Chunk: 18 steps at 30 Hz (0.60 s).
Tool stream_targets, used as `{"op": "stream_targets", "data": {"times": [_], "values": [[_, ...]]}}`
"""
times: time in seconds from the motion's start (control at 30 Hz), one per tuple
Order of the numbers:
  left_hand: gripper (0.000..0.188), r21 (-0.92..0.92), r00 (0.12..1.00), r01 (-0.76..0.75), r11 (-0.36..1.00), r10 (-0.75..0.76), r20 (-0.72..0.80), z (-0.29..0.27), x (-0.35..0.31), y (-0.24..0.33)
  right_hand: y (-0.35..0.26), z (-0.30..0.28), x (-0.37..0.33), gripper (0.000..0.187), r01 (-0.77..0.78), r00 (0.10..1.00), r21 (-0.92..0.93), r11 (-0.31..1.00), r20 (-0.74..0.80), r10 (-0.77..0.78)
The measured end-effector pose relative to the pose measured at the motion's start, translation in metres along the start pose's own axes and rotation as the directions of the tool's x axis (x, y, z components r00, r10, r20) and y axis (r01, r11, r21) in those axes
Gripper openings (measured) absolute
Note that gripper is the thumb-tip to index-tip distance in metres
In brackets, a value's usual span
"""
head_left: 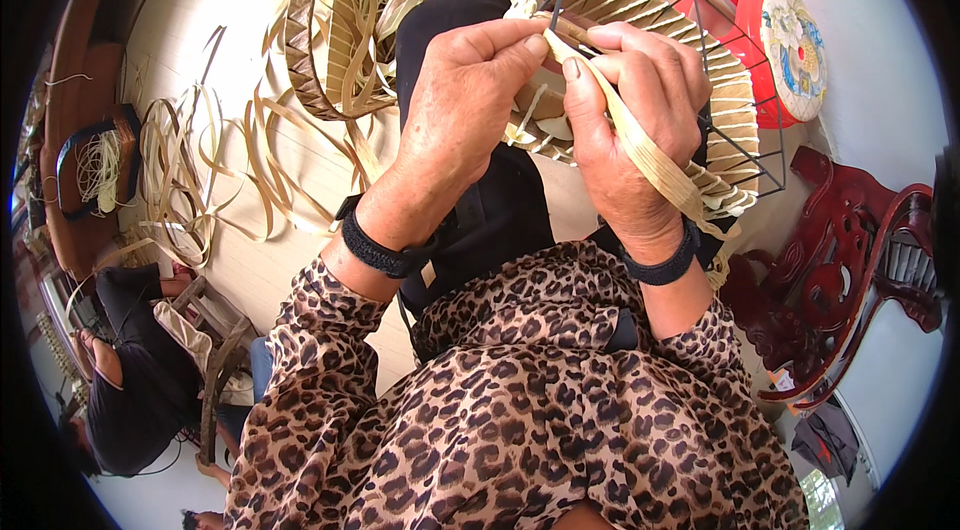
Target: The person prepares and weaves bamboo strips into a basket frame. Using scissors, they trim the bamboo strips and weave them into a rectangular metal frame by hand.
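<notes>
A basket (735, 90) with a black wire frame rests on my lap, partly wrapped in pale woven strips. At its near rim, my left hand (470, 75) pinches thumb and forefinger together beside a black wire; the end of a pale strip appears to be caught there. My right hand (645, 100) is closed around the same flat, cream-coloured strip (640, 145), which runs down across the palm toward the wrist. Both hands are close together, almost touching. The fingers hide part of the basket's rim.
A second woven basket (306, 40) holding loose strips stands on the floor at far left. Long strips (190, 170) lie tangled beside it. A red stool (745, 40) with a patterned seat and a carved dark-red wooden chair (850, 260) are at right. Another person (140, 380) sits at lower left.
</notes>
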<state>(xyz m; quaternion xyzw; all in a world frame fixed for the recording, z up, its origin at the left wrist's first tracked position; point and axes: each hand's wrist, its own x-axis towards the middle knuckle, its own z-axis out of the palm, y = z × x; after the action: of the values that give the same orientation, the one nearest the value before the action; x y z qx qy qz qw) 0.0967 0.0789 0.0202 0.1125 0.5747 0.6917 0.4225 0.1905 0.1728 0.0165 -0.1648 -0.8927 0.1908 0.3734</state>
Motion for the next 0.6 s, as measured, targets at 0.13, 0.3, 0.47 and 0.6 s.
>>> {"op": "stream_targets", "data": {"times": [0.13, 0.3, 0.47, 0.6], "values": [[0.022, 0.003, 0.999, 0.036, 0.999, -0.036, 0.010, 0.003, -0.002, 0.006, -0.001, -0.006, -0.002, 0.012, 0.004, 1.000, -0.023, 1.000, 0.004, -0.004], [0.018, 0.020, 0.997, 0.041, 0.999, -0.043, 0.058, 0.003, 0.000, 0.005, 0.002, -0.008, -0.003, 0.012, -0.018, 1.000, -0.040, 0.999, 0.010, 0.018], [0.017, -0.009, 0.997, 0.035, 0.999, -0.034, 0.072, 0.002, 0.003, 0.001, -0.005, -0.016, 0.004, 0.016, -0.082, 0.989, -0.045, 0.996, 0.123, 0.087], [0.018, -0.029, 0.996, 0.018, 0.999, -0.016, 0.089, 0.002, 0.005, -0.002, -0.003, -0.013, 0.009, 0.022, -0.043, 0.992, -0.010, 0.999, 0.121, 0.044]]}}
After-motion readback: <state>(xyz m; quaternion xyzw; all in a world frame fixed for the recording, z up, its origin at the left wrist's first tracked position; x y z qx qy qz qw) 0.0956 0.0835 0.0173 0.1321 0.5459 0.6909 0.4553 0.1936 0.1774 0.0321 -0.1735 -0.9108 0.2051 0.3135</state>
